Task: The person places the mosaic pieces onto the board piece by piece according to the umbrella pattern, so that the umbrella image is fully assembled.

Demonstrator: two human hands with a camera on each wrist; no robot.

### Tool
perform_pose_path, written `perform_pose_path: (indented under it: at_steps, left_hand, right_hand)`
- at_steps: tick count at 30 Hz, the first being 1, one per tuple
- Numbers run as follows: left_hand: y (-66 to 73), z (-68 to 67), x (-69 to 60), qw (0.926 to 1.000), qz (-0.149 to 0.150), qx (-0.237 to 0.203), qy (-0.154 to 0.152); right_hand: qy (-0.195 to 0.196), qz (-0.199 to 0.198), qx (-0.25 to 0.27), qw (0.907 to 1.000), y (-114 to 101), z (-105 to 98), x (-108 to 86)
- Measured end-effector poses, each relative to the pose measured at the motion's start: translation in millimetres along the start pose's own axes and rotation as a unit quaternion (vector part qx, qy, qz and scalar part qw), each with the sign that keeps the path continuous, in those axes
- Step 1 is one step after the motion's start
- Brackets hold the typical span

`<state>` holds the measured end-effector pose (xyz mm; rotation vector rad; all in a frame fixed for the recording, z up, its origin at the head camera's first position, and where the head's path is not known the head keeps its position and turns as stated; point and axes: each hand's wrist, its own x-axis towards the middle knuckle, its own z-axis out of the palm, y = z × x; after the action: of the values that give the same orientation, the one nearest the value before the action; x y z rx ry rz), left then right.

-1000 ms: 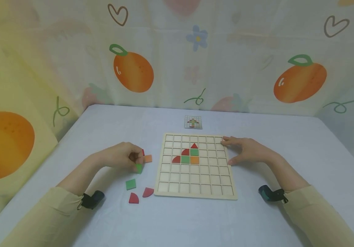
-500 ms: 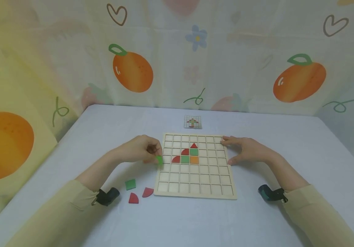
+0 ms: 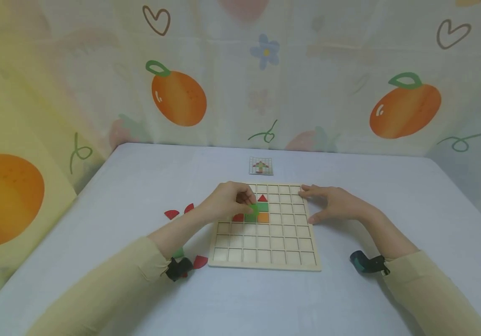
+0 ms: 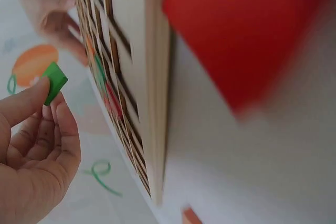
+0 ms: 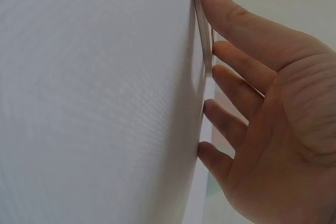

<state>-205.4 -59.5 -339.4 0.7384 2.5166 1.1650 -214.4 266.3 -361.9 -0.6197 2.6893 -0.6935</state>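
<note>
Above the gridded board (image 3: 265, 268), a green piece (image 4: 56, 83) pinched in the fingers of the left hand (image 3: 228, 200).
The right hand (image 3: 334, 204), fingers extended, touches the board's right edge; grid cells (image 3: 278, 243) run to the near edge, with tabletop (image 3: 261, 303) extending beyond.

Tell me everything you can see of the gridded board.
The gridded board is squarish, pale and wood-like, with a plain rim around rows of square cells. It lies flat on the white tabletop. Its cells hold a red triangle, a green square, an orange square and other pieces partly hidden by the left hand, which pinches a green piece over it; contact is unclear. The right hand touches its right edge.
</note>
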Motion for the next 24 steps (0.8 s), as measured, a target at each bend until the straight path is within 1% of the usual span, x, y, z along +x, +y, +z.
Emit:
perform_pose_path:
  at_steps: [3,5,10,14,18,24]
  left_hand:
    - [2.6,12.3,6.4,0.9999,0.013,0.005,-0.006]
    - [5.4,19.0,10.2,0.9998,0.016,-0.001,-0.015]
    - [12.1,32.3,21.4,0.9994,0.011,-0.015,-0.030]
    - [11.0,43.0,30.5,0.9995,0.010,-0.005,-0.029]
    - [10.2,49.3,32.4,0.9996,0.006,0.012,-0.024]
    - [12.1,52.2,31.4,0.9995,0.012,0.029,-0.005]
  right_hand:
    - [0.000,-0.005,0.004,1.0000,-0.9,0.1,0.6]
    - [0.001,-0.006,0.007,1.0000,-1.4,0.0,0.7]
    - [0.000,0.002,0.009,1.0000,0.1,0.0,-0.4]
    - [-0.001,0.009,0.007,0.9999,2.5,0.7,-0.6]
    - [-0.001,0.005,0.010,0.9999,2.7,1.1,-0.1]
    - [-0.002,0.003,0.011,0.9999,1.1,0.7,-0.4]
